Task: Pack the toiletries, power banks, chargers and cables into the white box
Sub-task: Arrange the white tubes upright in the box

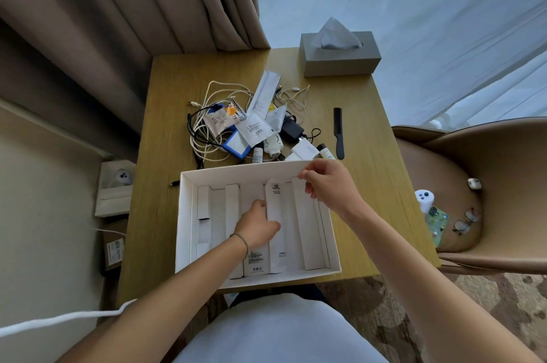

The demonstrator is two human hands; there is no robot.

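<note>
The white box (236, 171) lies open on the wooden table (364, 114), with white cardboard dividers inside. My left hand (258, 225) is inside it, pressing on long white toiletry packets (278, 241) that lie in the middle compartments. My right hand (328, 182) pinches the box's far rim near its right corner. Behind the box sits a pile: white and black cables (207, 114), white sachets (256, 129), a long white packet (264, 92), a blue-edged power bank (235, 145), a black charger (291, 129), a white charger (305, 149), small bottles (258, 154) and a black comb (339, 133).
A grey tissue box (340, 58) stands at the table's far right corner. A tan chair (479, 185) on the right holds glasses, a phone and a white controller. Curtains hang behind. Cardboard boxes (114, 194) sit on the floor at left.
</note>
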